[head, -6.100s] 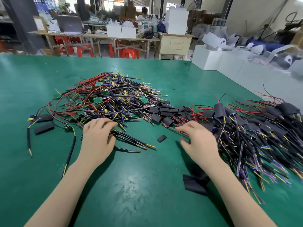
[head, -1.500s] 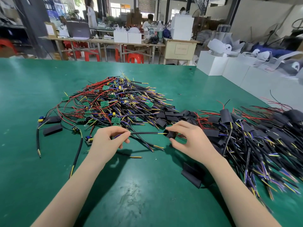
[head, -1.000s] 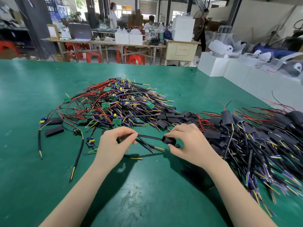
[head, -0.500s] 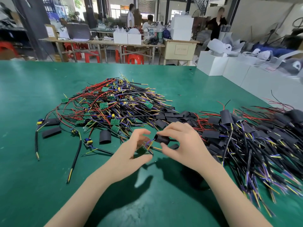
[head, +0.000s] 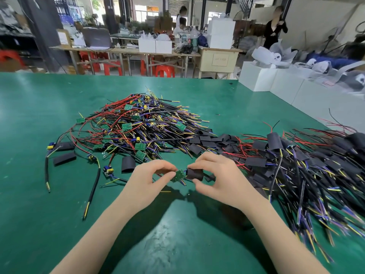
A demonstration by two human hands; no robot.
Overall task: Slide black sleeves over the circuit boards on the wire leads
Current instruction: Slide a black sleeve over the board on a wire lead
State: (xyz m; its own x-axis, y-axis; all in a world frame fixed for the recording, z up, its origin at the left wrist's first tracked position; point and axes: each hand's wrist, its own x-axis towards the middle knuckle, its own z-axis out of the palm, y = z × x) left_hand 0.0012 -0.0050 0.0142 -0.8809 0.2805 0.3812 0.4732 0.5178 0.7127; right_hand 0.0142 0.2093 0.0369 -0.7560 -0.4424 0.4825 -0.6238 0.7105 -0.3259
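Your left hand [head: 147, 179] pinches a small green circuit board [head: 178, 175] between thumb and forefinger, holding it just above the green desk [head: 35, 119]. Your right hand [head: 217, 178] pinches a short black sleeve [head: 194, 173] between its thumb below and its curled fingers above. The sleeve's open mouth faces the board and sits just beside its right edge; the board is still bare, not yet inside the sleeve. Thin yellow and purple leads show at the gap between board and sleeve, below your fingertips.

Beyond your left hand lies the pile of unsleeved boards [head: 138, 127], a tangle of red, black, yellow and purple wires with green boards scattered through it. A loose sleeve [head: 128, 164] lies flat on the desk just to the left of your left hand, and two more flat sleeves [head: 64, 158] lie well off to the left near a thick black cable [head: 92, 191]. A cluster of empty sleeves [head: 207, 140] sits between the two piles, just beyond your hands. To your right spreads the pile of sleeved leads [head: 308, 167], dark with black tubing and running out to the desk's right edge.

White boxes [head: 256, 79] stand along the far right side of the desk. Behind it are workbenches, red stools [head: 165, 71], and people standing in the background.
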